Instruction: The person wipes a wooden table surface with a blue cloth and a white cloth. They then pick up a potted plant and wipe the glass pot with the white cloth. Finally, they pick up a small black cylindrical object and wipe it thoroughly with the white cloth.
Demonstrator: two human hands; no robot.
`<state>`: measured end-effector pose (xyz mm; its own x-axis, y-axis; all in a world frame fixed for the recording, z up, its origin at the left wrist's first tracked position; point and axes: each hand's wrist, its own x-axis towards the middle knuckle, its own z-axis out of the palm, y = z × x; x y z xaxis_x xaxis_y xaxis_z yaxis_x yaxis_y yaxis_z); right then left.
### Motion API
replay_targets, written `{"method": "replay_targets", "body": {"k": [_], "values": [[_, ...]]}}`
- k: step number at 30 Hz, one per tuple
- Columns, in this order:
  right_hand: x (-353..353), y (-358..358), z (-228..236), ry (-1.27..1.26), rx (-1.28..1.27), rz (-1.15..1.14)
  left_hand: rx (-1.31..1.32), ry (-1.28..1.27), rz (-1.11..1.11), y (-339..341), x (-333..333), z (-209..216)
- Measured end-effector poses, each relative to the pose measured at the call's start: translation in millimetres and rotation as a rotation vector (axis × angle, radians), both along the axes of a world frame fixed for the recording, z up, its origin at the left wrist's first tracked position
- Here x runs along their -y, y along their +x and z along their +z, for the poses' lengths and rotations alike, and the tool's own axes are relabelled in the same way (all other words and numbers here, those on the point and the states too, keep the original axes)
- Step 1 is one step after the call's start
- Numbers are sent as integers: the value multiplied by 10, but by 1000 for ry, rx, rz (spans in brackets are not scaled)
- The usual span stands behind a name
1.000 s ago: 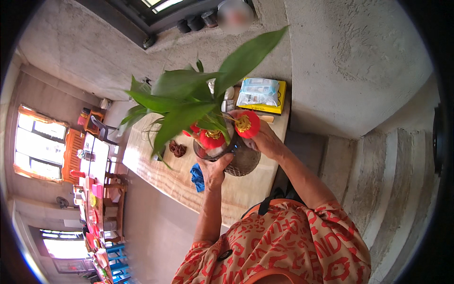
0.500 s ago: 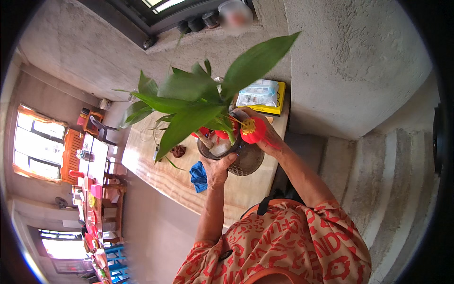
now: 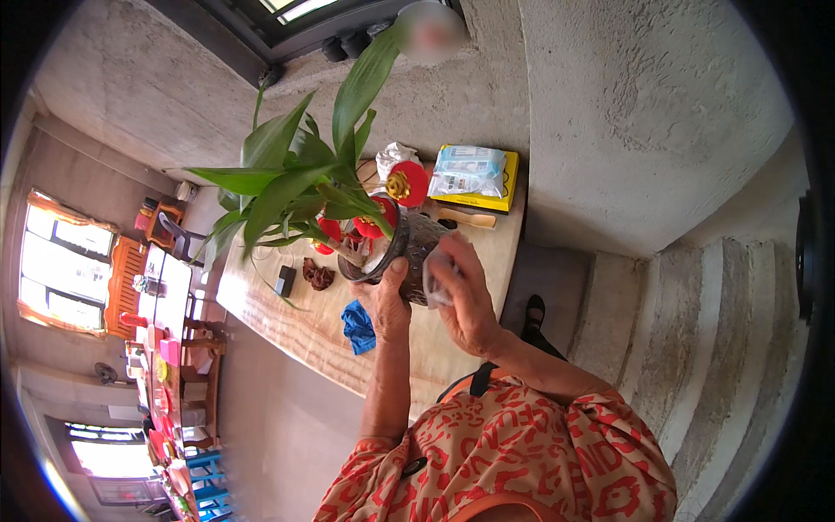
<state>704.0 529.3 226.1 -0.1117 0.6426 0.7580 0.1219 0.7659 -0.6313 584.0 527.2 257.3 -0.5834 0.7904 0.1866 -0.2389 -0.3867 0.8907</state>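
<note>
Pot (image 3: 420,237) is in front of me, over the table (image 3: 430,365), tipped with its mouth to the left; can't tell if its base rests on anything. My left hand (image 3: 385,300) is closed on the rim, thumb on the near edge. My right hand (image 3: 468,300), a bit blurred, has its fingers curled round a pale wad (image 3: 437,277), cloth or tissue, against the pot's side.

Risks, my guess: only the left grips the rim, so a hard push from the right could twist the pot loose. The leafy plant (image 3: 296,178) looks top-heavy and could drag it further over. More tilt might spill the fill. A red lantern (image 3: 406,184) near the rim could snag.

Containers: pot has plant stems and some pale stuff inside, kind unclear; red lanterns stick out of it. Yellow box (image 3: 511,181) has a plastic packet (image 3: 470,171) on top; contents hidden. Dark cups (image 3: 354,42) on the sill, insides not visible.

Also on the table: blue cloth (image 3: 357,328), brown lump (image 3: 318,275), small black block (image 3: 284,280).
</note>
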Motion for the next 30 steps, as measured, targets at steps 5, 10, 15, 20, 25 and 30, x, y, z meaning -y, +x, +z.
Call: {"method": "replay_targets", "body": {"k": [5, 10, 15, 20, 25, 30], "values": [[-238, 68, 141, -680, -348, 345, -15, -12, 37, -42, 16, -15], [-530, -89, 115, -1052, -1024, 667, -50, 16, 22, -30, 57, -9], [-604, -124, 28, -1174, -1236, 822, -59, 55, 29, 16, 46, 18], [-444, -111, -15, -1203, -1252, 876, 7, 41, 75, 69, 25, -4], [-217, -106, 106, -1278, -1293, 845, 55, -13, 97, 42, -36, 54], [16, 14, -55, -1191, -1092, 1026, 16, 49, 133, -2, -93, 94]]}}
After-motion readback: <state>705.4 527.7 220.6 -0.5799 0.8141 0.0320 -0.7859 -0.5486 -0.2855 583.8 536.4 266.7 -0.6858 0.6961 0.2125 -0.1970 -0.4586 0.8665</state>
